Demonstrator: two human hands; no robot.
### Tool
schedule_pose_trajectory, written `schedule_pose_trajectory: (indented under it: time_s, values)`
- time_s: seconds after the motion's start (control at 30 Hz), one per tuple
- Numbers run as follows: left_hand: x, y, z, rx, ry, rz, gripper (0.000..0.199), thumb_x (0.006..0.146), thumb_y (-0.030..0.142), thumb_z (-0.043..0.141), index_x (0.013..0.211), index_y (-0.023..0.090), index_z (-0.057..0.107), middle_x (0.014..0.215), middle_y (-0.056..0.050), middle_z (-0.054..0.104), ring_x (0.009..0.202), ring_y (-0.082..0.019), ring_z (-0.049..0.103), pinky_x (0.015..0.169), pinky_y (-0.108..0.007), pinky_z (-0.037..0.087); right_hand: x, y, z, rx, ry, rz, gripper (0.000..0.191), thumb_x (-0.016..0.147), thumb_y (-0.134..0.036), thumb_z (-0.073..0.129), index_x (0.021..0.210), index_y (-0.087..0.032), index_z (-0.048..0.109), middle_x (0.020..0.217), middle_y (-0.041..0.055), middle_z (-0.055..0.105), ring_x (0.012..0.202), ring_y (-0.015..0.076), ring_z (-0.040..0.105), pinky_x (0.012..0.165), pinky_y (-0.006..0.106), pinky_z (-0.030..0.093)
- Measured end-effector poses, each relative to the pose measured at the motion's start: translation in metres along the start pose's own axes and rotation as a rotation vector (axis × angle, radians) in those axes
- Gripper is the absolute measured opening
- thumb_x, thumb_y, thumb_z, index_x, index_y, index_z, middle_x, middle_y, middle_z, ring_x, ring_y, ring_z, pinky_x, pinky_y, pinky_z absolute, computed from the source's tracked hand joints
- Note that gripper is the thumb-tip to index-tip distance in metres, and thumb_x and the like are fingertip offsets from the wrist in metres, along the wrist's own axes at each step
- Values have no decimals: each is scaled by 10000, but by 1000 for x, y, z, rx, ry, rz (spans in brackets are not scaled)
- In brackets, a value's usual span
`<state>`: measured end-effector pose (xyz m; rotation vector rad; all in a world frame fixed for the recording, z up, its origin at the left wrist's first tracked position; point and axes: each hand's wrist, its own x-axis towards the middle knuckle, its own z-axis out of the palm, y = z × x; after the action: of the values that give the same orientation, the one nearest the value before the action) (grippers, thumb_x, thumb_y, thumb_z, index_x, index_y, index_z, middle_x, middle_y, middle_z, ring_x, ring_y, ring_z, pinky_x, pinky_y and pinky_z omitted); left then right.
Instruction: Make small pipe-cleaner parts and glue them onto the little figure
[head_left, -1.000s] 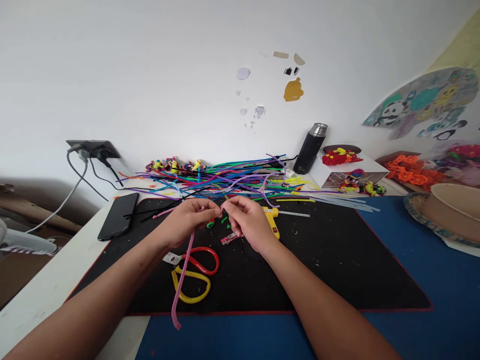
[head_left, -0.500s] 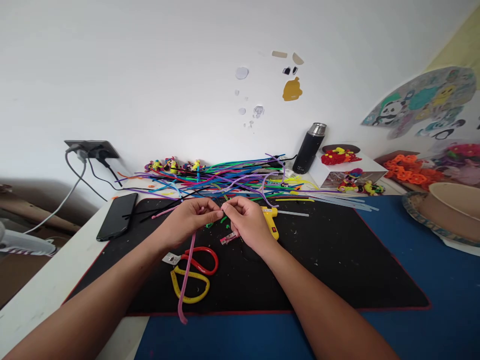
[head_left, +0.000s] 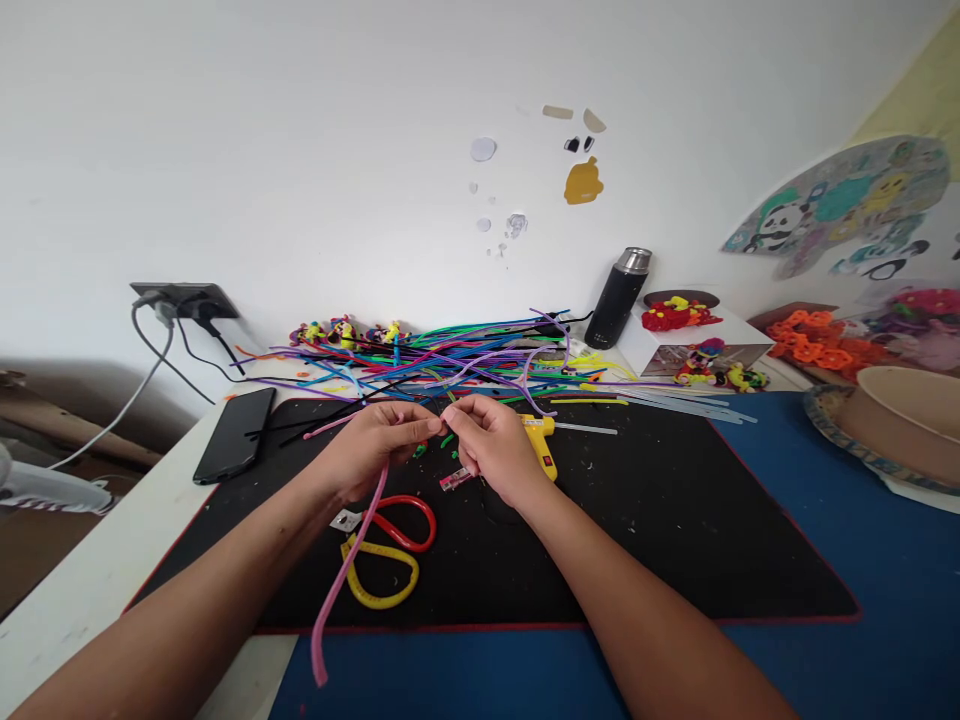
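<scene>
A pink pipe cleaner (head_left: pixel 346 570) hangs from my left hand (head_left: pixel 382 440), its loose end reaching past the mat's front edge. The left fingers are closed on it in a pinch. My right hand (head_left: pixel 491 445) is also closed, its thumb and fingertips touching the left fingertips; what lies between them is too small to make out. Below the left hand rest scissors (head_left: pixel 405 525) with one red and one yellow handle. A yellow glue gun (head_left: pixel 541 440) with a clear glue stick lies just right of my right hand. Small green scraps (head_left: pixel 448 441) sit near the fingertips.
Beneath everything is a black mat (head_left: pixel 645 540). Along the wall runs a heap of coloured pipe cleaners (head_left: pixel 465 360). A phone (head_left: pixel 235 435) lies at the left, a dark flask (head_left: pixel 619 300) stands at the back, and a bowl (head_left: pixel 900 420) is at the right.
The hanging end of the pink pipe cleaner has swung left and toward me. Both hands stay nearly in place, fingertips still together.
</scene>
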<state>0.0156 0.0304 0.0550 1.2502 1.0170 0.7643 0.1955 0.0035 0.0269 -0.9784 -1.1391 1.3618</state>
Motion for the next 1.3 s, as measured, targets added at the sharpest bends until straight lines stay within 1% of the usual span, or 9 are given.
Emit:
schedule_pose_trajectory:
  time_s: [0.17,0.33,0.43,0.6,0.77,0.97,1.07,1.2,1.3]
  values:
    - [1,-1,0,79,45,72,379,675,490,917,692,153,743,559,46,495,495,-71,284,479,-243,168,0,-1,-1,55,-31,9,343,865,-538,728,862,-207,636,488,-101,493,359,78,398,369,214,302]
    - [1,-2,-1,106,46,82,374,685,485,918,701,153,746,555,48,495,498,-69,291,481,-237,178,-1,-1,-2,73,-43,31,370,845,-556,754,871,-207,633,510,-97,509,372,77,407,366,209,295]
    - [1,-3,0,55,46,64,403,673,507,928,704,147,748,549,52,482,492,-61,278,472,-232,160,0,-1,-2,77,-51,33,375,831,-550,772,876,-206,631,514,-100,507,375,74,403,365,206,294]
    - [0,-2,5,-121,35,-39,453,580,499,982,683,149,714,486,85,396,455,-49,213,438,-230,113,0,2,0,142,-60,36,366,834,-532,782,873,-207,619,505,-108,489,375,67,387,365,200,276]
    - [2,-5,8,-218,7,-67,462,572,472,993,657,154,670,456,103,351,432,-42,205,424,-220,130,-1,8,3,246,-74,33,383,842,-539,799,867,-215,596,508,-116,476,354,59,381,362,200,236]
    - [3,-5,9,-244,-1,-62,467,577,467,997,653,158,656,460,106,351,426,-40,206,419,-221,139,-1,14,5,339,-75,71,397,824,-539,826,886,-224,592,503,-126,464,345,62,383,364,199,222]
    - [1,-4,10,-231,18,-49,470,566,471,1003,658,150,673,462,106,343,433,-40,205,424,-223,126,-1,10,5,354,-80,96,401,809,-543,829,884,-218,606,506,-117,483,352,66,389,372,204,222]
    - [0,-3,10,-236,36,-44,465,562,473,1005,687,143,702,464,103,357,442,-41,198,431,-226,117,0,4,2,345,-91,109,404,817,-557,808,912,-191,667,524,-100,501,369,63,395,384,208,209]
    - [1,-4,9,-243,28,-35,449,581,461,1001,681,144,701,463,107,345,445,-42,193,433,-227,123,0,4,2,353,-97,124,400,802,-543,828,898,-202,643,528,-102,506,370,65,399,383,210,201]
